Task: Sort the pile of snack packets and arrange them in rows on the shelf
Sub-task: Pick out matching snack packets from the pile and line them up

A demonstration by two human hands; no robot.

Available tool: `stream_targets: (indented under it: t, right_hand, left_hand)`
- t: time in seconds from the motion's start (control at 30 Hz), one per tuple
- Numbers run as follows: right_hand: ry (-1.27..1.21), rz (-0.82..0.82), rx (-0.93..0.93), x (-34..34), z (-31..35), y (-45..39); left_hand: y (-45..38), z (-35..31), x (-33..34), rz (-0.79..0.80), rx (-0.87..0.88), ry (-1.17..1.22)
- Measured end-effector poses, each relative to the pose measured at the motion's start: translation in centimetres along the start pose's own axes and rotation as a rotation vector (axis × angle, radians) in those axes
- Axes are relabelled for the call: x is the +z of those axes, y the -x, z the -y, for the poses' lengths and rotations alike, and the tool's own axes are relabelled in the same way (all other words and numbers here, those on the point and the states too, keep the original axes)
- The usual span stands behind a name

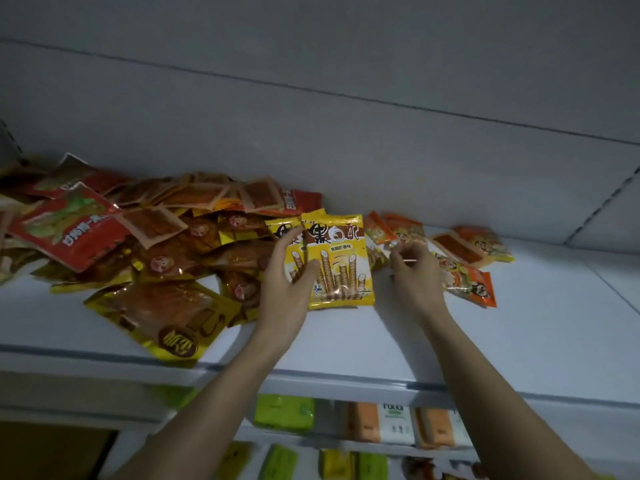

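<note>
A jumbled pile of red, brown and gold foil snack packets (145,237) covers the left of the white shelf (519,341). The left hand (287,282) grips two upright yellow wafer-roll packets (341,261) at mid-shelf. The right hand (415,271), fingers curled, pinches a small orange packet (381,237) beside several more.
</note>
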State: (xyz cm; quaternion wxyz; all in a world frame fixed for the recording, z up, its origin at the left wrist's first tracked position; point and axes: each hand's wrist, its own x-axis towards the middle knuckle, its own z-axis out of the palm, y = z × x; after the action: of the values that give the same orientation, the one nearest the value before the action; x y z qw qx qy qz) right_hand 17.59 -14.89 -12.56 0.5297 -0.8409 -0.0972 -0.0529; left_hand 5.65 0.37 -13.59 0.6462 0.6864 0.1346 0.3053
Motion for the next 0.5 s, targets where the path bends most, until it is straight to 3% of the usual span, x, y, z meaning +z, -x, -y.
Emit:
stream_targets:
  t: [0.13,0.27,0.37,0.5]
  right_hand:
    - [0.095,-0.006,0.041,1.6,-0.5,0.2]
    - [0.177,0.108,0.095,2.5,-0.7,-1.5]
    - [0.084,0.180,0.137,2.2,-0.9,-2.5]
    - [-0.223,0.230,0.248,-0.7,-1.5,-3.2]
  left_hand:
    - [0.3,0.5,-0.5,0.061,0.010,-0.030]
    - [0.4,0.5,-0.6,0.087,0.002,-0.070]
    - [0.5,0.6,-0.8,0.061,-0.025,-0.089]
    - [0.9,0.2,-0.6,0.009,-0.017,-0.099]
